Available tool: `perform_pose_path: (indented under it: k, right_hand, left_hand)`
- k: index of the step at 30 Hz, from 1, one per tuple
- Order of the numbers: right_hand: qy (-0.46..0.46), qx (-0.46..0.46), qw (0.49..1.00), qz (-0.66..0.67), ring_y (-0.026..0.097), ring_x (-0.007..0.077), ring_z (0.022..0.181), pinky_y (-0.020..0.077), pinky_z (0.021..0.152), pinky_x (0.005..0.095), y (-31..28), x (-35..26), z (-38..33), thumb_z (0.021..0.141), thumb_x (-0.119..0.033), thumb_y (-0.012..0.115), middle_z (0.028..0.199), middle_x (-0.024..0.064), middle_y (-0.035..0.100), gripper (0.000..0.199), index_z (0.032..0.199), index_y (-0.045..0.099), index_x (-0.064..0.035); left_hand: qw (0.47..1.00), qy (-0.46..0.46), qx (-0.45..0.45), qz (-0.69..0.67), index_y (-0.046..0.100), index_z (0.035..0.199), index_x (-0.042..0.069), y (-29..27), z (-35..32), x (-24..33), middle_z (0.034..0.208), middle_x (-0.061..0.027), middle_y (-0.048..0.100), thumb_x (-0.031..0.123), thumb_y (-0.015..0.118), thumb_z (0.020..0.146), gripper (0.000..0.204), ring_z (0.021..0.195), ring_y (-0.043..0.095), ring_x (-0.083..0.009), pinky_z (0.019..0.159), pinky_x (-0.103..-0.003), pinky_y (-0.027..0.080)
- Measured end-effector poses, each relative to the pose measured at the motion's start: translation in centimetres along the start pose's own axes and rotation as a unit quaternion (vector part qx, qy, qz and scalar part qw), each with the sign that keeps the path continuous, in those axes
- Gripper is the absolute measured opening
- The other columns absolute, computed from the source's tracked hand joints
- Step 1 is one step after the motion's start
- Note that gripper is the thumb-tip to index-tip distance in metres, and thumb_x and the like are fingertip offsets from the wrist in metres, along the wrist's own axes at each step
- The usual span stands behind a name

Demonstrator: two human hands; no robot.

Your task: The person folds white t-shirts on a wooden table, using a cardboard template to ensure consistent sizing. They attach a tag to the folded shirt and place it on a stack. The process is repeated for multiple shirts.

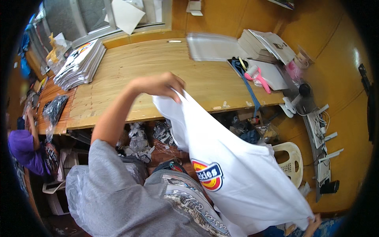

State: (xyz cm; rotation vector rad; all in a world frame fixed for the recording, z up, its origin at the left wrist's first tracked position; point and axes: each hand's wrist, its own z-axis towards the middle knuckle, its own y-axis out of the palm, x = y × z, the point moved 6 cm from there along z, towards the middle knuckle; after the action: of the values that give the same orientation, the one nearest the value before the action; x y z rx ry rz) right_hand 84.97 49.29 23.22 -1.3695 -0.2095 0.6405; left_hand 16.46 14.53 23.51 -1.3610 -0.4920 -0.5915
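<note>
The white shirt (241, 173) is stretched in the air between the wooden table (130, 63) and the person's torso, its long axis slanting from upper left to lower right, its round, multicoloured print (207, 174) facing the camera. The left hand (165, 85), fingers curled closed, pinches one end; the right hand (313, 226) grips the other. The smooth, soft cloth sags in shallow folds.

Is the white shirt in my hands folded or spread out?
Spread out: the white shirt stretches between your left hand and right hand, with its colourful print showing.
</note>
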Motion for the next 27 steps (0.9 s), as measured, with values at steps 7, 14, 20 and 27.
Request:
perform_pose_path:
  k: [7, 14, 20, 27]
  right_hand:
    - [-0.037, 0.26, 0.945, 0.196, 0.052, 0.0182, 0.078, 0.0404, 0.074, 0.0281, 0.4, -14.7, 16.5, 0.073, -0.003, 0.054, 0.085, 0.0085, 0.058, 0.017, 0.088, 0.058, 0.0042]
    - [-0.233, 0.366, 0.847, 0.307, 0.045, 0.0138, 0.066, 0.0378, 0.064, 0.0238, -0.2, -27.8, 28.3, 0.077, -0.002, 0.05, 0.072, 0.0061, 0.05, 0.006, 0.077, 0.053, 0.0019]
    - [-0.36, 0.204, 0.904, 0.107, 0.047, 0.0175, 0.099, 0.0379, 0.082, 0.0253, -1.4, -35.1, 35.2, 0.082, -0.003, 0.046, 0.095, 0.0097, 0.056, 0.02, 0.097, 0.057, 0.0017]
    - [-0.271, 0.363, 0.838, 0.303, 0.053, 0.0175, 0.074, 0.0427, 0.067, 0.0265, -7.9, -48.1, 40.3, 0.08, -0.011, 0.046, 0.087, 0.0107, 0.058, 0.024, 0.096, 0.057, 0.0023]
  left_hand:
    - [0.934, -0.203, 0.278, 0.099, 0.06, 0.078, -0.003, -7.7, -15.6, 2.7, 0.077, -0.0101, 0.053, 0.008, 0.066, 0.064, 0.019, 0.074, 0.052, -0.0206, 0.065, -0.03, 0.041]
    - [0.841, -0.22, 0.464, 0.167, 0.06, 0.079, -0.002, -13.8, -27.3, 7.0, 0.069, -0.0016, 0.055, -0.001, 0.06, 0.068, 0.01, 0.066, 0.051, -0.0089, 0.062, -0.022, 0.042]
    - [0.793, -0.355, 0.457, 0.19, 0.052, 0.063, -0.001, -14.3, -38.6, 7.1, 0.067, 0.0019, 0.045, 0.023, 0.067, 0.067, 0.029, 0.066, 0.043, -0.0058, 0.055, -0.02, 0.033]
    - [0.732, -0.087, 0.66, 0.147, 0.054, 0.076, 0.003, -21.2, -47.5, 9.5, 0.087, -0.0032, 0.055, 0.036, 0.062, 0.074, 0.034, 0.078, 0.05, -0.011, 0.068, -0.023, 0.041]
